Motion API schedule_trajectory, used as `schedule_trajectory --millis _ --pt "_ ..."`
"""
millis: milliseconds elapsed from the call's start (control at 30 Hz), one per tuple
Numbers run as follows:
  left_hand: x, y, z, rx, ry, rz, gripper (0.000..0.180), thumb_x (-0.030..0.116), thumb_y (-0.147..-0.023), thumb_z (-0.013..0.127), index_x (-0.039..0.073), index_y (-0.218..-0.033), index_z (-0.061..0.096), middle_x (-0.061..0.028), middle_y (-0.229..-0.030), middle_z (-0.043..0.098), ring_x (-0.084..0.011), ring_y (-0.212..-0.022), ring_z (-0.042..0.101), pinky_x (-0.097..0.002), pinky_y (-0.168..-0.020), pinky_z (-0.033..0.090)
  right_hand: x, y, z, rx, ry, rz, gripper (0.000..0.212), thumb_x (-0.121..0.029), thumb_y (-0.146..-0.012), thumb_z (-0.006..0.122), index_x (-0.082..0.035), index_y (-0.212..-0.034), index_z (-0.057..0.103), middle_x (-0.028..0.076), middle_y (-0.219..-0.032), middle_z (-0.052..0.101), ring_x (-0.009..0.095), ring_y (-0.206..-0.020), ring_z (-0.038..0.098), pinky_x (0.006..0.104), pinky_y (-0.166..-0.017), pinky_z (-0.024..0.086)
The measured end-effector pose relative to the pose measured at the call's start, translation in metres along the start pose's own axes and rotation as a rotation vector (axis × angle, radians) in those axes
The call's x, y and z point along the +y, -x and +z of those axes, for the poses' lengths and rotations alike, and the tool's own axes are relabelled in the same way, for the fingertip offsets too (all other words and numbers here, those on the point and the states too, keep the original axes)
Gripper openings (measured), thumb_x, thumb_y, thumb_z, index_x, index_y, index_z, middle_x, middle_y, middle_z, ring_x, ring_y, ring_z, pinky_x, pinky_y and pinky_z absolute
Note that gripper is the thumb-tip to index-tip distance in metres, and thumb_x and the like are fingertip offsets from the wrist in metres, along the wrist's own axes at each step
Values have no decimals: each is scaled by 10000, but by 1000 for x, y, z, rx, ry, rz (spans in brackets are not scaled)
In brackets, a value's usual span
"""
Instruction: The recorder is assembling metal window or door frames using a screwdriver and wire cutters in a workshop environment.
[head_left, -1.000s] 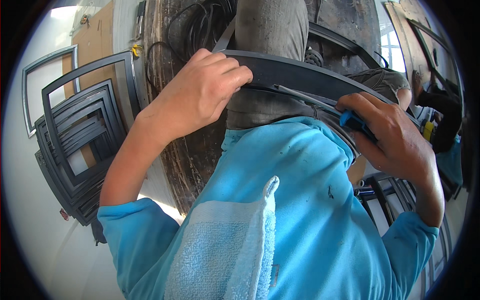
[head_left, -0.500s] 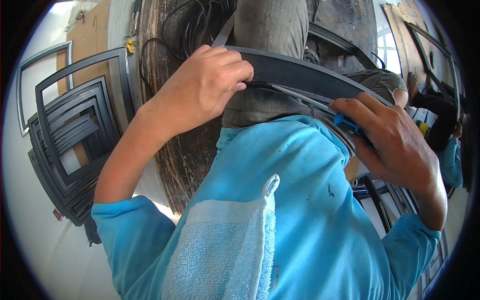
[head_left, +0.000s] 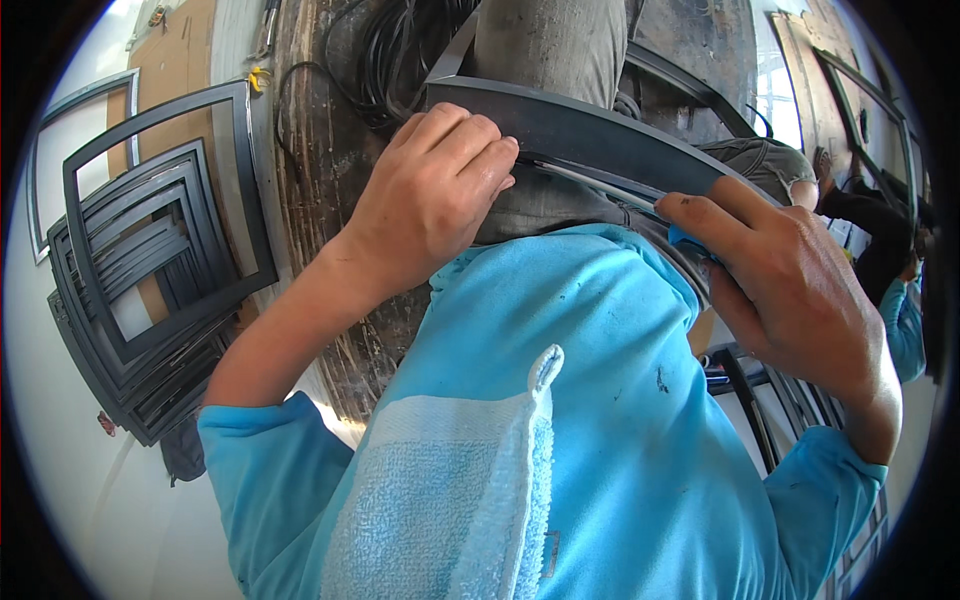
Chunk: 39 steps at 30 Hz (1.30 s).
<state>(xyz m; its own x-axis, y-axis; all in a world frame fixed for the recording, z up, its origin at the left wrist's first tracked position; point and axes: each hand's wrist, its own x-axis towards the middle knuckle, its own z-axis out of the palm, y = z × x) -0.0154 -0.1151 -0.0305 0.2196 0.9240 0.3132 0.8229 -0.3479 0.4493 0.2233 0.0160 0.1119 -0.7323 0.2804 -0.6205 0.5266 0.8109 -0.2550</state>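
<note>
A dark grey metal frame (head_left: 590,128) lies across my thighs, one mitred corner showing at its left end. My left hand (head_left: 425,205) is closed at the frame's near edge, fingertips pinched around a thin black strip (head_left: 537,160) that runs along that edge. My right hand (head_left: 785,285) is wrapped around the blue handle of a screwdriver (head_left: 600,186). Its metal shaft points left along the near edge, toward my left fingertips. The tip is hard to tell apart from the dark strip. Most of the handle is hidden by my fingers.
At the left, several dark frames (head_left: 92,355) lean in a stack. A coil of black cord or strip (head_left: 398,65) lies on the worn wooden surface (head_left: 308,70) beyond my left hand. More frame pieces (head_left: 745,395) lie at lower right. Another person's blue sleeve (head_left: 903,330) shows at far right.
My left hand has shifted slightly right and down along the frame, uncovering its left corner. The screwdriver has moved a little, and less of its blue handle shows.
</note>
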Motion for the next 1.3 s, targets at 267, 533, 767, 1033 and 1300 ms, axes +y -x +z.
schedule_trajectory --millis 267,533,767,1033,1300 --pt "-7 8 20 141 -11 47 308 -11 -690 818 34 -966 689 -57 -913 648 -244 -874 616 -358 -781 518 -18 -8 -11 95 18 -53 339 48 -819 647 -43 -1145 646 118 -838 594 264 -661 611 473 -732 456" --pt "-4 7 26 182 96 -7 284 -23 -681 817 49 -912 670 -49 -854 638 -239 -839 595 -344 -762 490 -5 -18 -10 161 -56 -198 376 57 -781 639 -55 -1139 618 115 -827 605 291 -707 616 431 -674 462" --pt "1 2 25 145 67 -2 266 -8 -684 811 54 -894 662 -47 -838 598 -243 -832 572 -359 -751 473 20 4 -13 136 -53 -47 455 53 -767 600 -58 -1208 587 151 -944 644 308 -832 643 434 -827 481" --pt "20 -11 51 194 37 58 289 67 -664 829 87 -821 588 -40 -845 533 -250 -847 533 -369 -753 428 24 5 -8 168 -20 -32 515 53 -752 613 -45 -1257 575 158 -1026 660 323 -902 656 437 -864 488" --pt "6 -3 19 136 34 -67 221 96 -704 829 84 -865 677 -22 -806 630 -231 -794 574 -357 -750 447 23 1 -7 116 -78 -71 476 38 -754 617 -17 -1227 592 172 -967 654 321 -830 673 423 -759 503"
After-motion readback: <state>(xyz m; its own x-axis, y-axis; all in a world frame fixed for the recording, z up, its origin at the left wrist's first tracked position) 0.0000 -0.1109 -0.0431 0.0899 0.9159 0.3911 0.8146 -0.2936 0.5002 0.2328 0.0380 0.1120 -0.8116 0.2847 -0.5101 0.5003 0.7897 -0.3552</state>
